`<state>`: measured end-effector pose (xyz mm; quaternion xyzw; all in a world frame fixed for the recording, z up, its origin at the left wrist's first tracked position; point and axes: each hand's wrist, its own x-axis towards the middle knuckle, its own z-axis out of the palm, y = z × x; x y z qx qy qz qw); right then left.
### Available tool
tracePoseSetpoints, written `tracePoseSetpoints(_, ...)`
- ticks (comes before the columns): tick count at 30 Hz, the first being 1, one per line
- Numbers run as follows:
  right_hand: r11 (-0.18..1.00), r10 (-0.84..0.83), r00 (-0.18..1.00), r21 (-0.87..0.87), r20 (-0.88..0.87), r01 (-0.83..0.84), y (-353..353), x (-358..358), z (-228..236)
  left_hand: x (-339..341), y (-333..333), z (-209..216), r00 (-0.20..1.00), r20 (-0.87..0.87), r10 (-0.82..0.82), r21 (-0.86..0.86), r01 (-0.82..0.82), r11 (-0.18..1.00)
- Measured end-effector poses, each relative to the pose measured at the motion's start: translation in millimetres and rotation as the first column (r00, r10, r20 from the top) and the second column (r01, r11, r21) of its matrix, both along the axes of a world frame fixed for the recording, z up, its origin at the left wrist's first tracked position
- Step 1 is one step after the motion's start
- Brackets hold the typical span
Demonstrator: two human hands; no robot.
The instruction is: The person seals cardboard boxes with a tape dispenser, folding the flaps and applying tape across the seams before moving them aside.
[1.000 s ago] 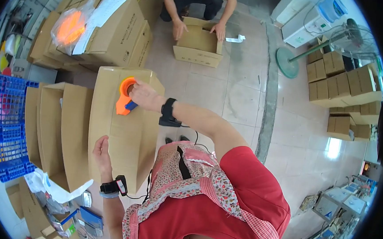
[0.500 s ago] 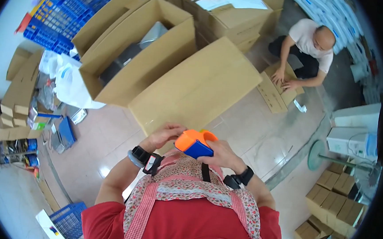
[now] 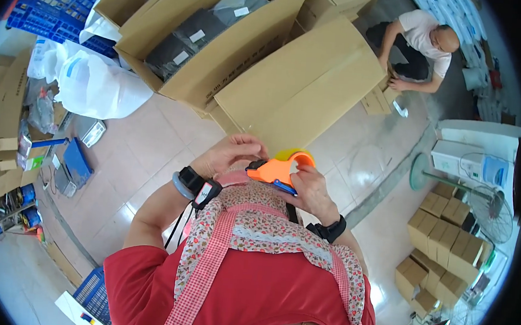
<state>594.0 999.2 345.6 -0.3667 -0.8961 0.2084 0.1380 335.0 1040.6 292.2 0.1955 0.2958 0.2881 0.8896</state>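
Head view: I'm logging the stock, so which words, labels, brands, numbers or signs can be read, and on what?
No text reads clearly.
Open carton: dark printing along its side, too blurred.
White labels on grey packages: too small.
Orange tape dispenser in the right hand: none legible.

1. My feed comes through bright and evenly lit, with soft shadows.
2. I see glare whitening the floor (image 3: 154,134) at near right, fainter shine at left.
3. My fisheye bends edges toward a black, blue-fringed rim.
4. The tape dispenser (image 3: 272,172) reads fairly crisp; the fan (image 3: 487,214) at right looks soft.
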Motion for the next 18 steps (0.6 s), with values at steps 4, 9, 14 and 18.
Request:
tracePoseSetpoints(4,0.992,0.047,0.999,0.120,0.000,-0.047,-5.9,-5.8,6.7,-9.8,-0.1,19.7,0.994,0.100,-0.033,0.222,0.010,0.975)
tracePoseSetpoints(9,0.997,-0.005,0.999,0.074,-0.036,0.008,-13.0,-16.6,6.4,-17.8,4.7,36.8,0.979,-0.187,-0.075,0.434,0.151,0.888)
tracePoseSetpoints(14,0.987,-0.125,0.988,-0.114,-0.087,0.115,-20.4,-31.6,3.5,-13.8,3.8,26.9,0.942,-0.334,-0.026,0.474,0.192,0.860)
tracePoseSetpoints(18,0.899,-0.293,0.955,-0.356,-0.051,0.257,-30.8,-33.7,-5.2,-20.5,9.8,10.7,0.879,-0.455,0.145,0.444,0.083,0.892)
